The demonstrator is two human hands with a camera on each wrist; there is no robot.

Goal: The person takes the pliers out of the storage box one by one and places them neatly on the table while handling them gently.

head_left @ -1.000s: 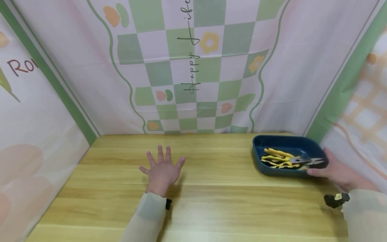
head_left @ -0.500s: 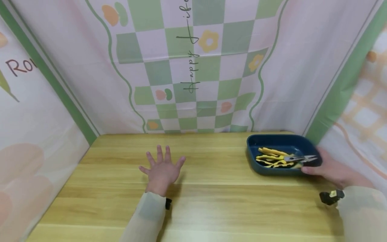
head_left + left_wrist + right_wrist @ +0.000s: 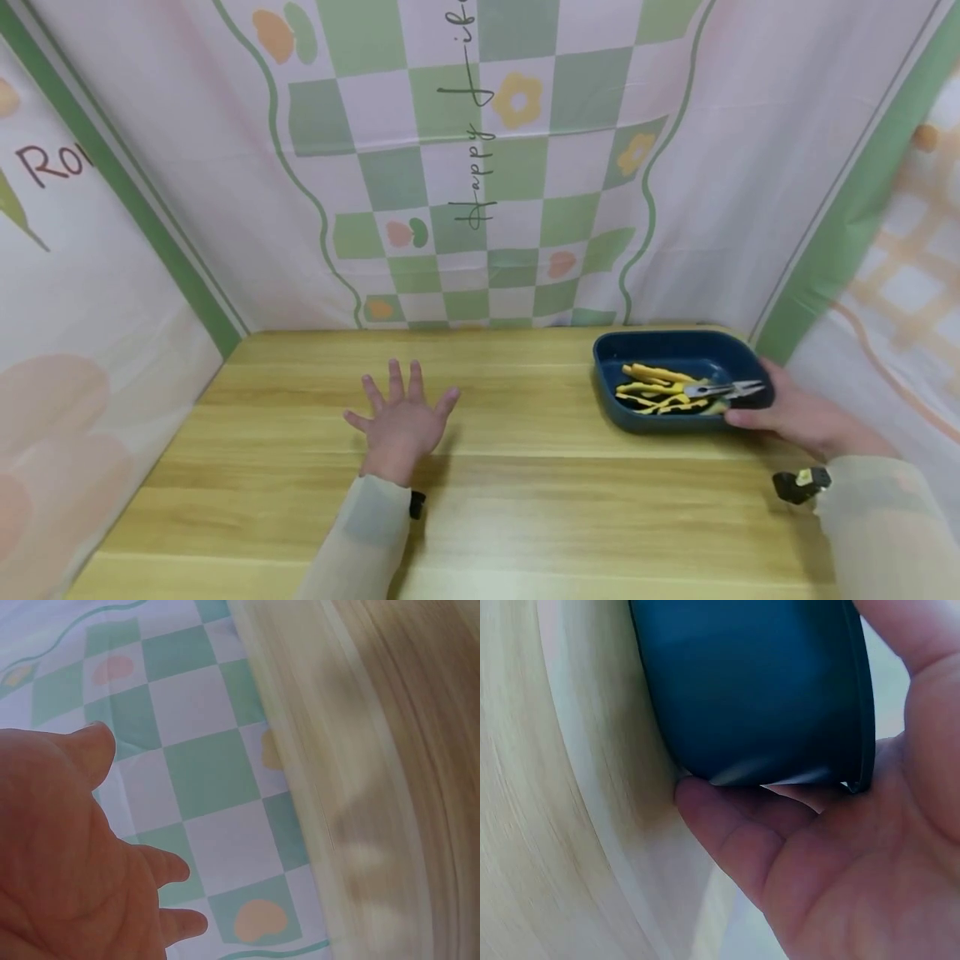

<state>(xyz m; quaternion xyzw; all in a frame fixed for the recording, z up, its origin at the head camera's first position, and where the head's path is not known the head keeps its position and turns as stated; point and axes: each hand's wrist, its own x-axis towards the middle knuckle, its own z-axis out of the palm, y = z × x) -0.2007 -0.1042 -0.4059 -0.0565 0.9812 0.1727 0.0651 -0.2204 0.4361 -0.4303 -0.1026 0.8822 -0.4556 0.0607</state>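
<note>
On the right of the table, in the head view, a dark blue plastic basin holds needle-nose pliers and several yellow-and-black handles. My right hand grips the basin's right end, thumb along the near side and fingers round the far corner. The right wrist view shows the basin's outer wall against the hand, fingertips tucked at its lower edge near the tabletop. Left of centre, my left hand is spread with fingers apart and nothing in it. Its palm fills the left of the left wrist view.
The wooden table runs back to a curtain with green and white checks. More patterned cloth hangs along the left side and the right side. Black wrist devices sit at both cuffs.
The basin, with the tools in it, has slid left along the back of the table, with my right hand gripping its end. My left hand has stayed in place.
</note>
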